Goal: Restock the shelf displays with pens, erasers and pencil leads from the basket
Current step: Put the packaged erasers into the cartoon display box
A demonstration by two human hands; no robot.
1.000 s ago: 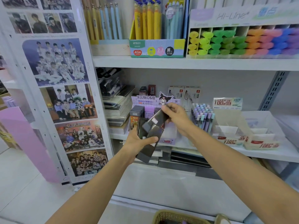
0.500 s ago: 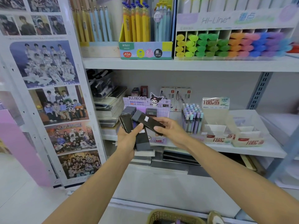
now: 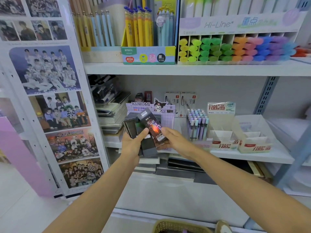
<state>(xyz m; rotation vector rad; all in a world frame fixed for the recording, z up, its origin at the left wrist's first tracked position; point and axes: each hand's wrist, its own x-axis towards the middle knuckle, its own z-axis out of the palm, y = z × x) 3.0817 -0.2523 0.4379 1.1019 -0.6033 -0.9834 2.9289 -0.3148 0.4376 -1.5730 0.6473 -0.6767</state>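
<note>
My left hand grips a fanned stack of dark flat packs, thumb across their fronts. My right hand holds one more dark pack with an orange and purple print, tilted with its top toward the upper left and lying over the stack. Both hands are in front of the purple Kuromi display box on the middle shelf. The woven basket shows only its rim at the bottom edge; its contents are hidden.
Right of the Kuromi box stand pastel pens and two nearly empty lead display boxes. Stacked notebooks sit to its left. The upper shelf carries pencils and highlighters. A poster panel borders the left side.
My right hand has turned its pack so the printed face shows and laid it over the stack in my left hand. Both hands have stayed in front of the Kuromi box.
</note>
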